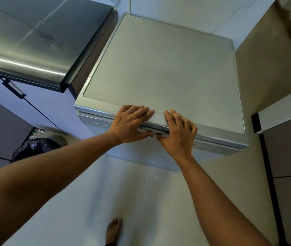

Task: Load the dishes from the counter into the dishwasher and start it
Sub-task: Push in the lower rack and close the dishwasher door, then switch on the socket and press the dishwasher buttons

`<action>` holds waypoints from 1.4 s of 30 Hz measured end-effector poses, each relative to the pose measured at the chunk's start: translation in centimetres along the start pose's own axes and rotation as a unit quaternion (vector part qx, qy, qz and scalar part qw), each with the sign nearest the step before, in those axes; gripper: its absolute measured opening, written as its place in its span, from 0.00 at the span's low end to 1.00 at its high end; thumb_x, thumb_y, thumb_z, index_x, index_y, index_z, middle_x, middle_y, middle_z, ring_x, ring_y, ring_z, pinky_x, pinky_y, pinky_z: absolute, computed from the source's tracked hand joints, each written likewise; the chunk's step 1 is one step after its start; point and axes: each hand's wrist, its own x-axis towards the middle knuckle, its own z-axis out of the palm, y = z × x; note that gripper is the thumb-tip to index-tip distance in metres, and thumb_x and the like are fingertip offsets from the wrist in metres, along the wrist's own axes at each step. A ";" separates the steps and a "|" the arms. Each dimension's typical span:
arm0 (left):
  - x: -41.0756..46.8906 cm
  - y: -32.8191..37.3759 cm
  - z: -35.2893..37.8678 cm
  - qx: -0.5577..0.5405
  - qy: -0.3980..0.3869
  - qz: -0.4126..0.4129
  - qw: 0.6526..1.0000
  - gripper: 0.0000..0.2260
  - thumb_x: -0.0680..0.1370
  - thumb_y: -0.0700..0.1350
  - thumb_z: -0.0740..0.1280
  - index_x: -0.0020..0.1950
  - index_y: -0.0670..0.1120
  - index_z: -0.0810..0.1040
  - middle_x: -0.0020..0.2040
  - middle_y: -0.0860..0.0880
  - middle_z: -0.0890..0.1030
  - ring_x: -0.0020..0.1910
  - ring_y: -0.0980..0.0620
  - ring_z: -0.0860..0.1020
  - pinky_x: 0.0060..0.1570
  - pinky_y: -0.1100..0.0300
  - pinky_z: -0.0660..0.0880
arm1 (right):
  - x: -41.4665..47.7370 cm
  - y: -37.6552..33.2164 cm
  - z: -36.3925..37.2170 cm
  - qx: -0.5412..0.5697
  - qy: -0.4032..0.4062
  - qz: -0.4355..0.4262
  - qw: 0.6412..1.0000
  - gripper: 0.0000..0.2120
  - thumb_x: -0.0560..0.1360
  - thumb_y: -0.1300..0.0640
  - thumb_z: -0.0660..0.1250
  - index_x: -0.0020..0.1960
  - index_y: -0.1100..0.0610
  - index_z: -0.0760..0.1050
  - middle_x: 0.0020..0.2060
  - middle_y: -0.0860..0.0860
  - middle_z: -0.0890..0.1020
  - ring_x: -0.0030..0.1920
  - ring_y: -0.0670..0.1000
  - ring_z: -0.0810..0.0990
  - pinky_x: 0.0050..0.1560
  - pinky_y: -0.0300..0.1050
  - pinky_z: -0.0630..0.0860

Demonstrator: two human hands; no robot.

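A silver free-standing dishwasher (162,68) fills the middle of the head view, seen from above with its flat top bare. Its door looks closed. My left hand (130,123) lies over the front top edge, fingers on the top and thumb under the lip at the door handle. Right beside it my right hand (178,132) grips the same front edge, fingers on top and thumb at the handle recess. No dishes are in sight.
A steel counter (34,36) stands to the left of the dishwasher, with white cabinet fronts (40,107) below. A dark bag (34,146) lies on the floor at left. Brown cabinets (290,157) rise at right. My bare foot (113,231) rests on the pale tiles.
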 end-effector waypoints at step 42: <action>8.6 -20.7 -1.3 -0.067 -0.138 -0.335 0.930 0.28 0.71 0.67 0.66 0.67 0.55 0.75 0.66 0.50 0.74 0.67 0.46 0.71 0.64 0.46 0.68 | 22.2 -5.4 2.9 0.180 -0.174 0.038 0.967 0.21 0.75 0.45 0.68 0.67 0.48 0.77 0.70 0.49 0.72 0.69 0.53 0.70 0.69 0.51 0.64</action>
